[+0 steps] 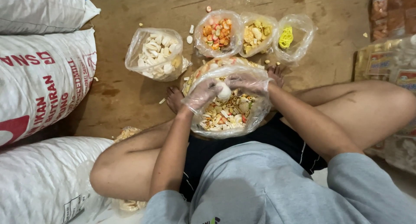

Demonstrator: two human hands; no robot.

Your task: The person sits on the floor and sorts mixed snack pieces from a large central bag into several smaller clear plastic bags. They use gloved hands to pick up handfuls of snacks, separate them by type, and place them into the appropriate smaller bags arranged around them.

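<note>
Sacks (41, 72) wall in the floor (125, 98) on the left and packets (392, 55) crowd the right, so free room lies only ahead, past the bags. Both forearms slant inward over the crossed legs. The left hand (203, 94) (thinly gloved) pinches a white cracker (224, 91); the right hand (247, 82) is curled on the rim of the mix bag (227, 116) in the lap. Four smaller open bags (158, 53) stand beyond; three sacks.

Four open snack bags (218, 33) crowd the far side, and white sacks (41, 77) wall off the left. Bare floor (125, 96) between sacks and bags leaves passage; packaged goods (390, 59) block the right.
</note>
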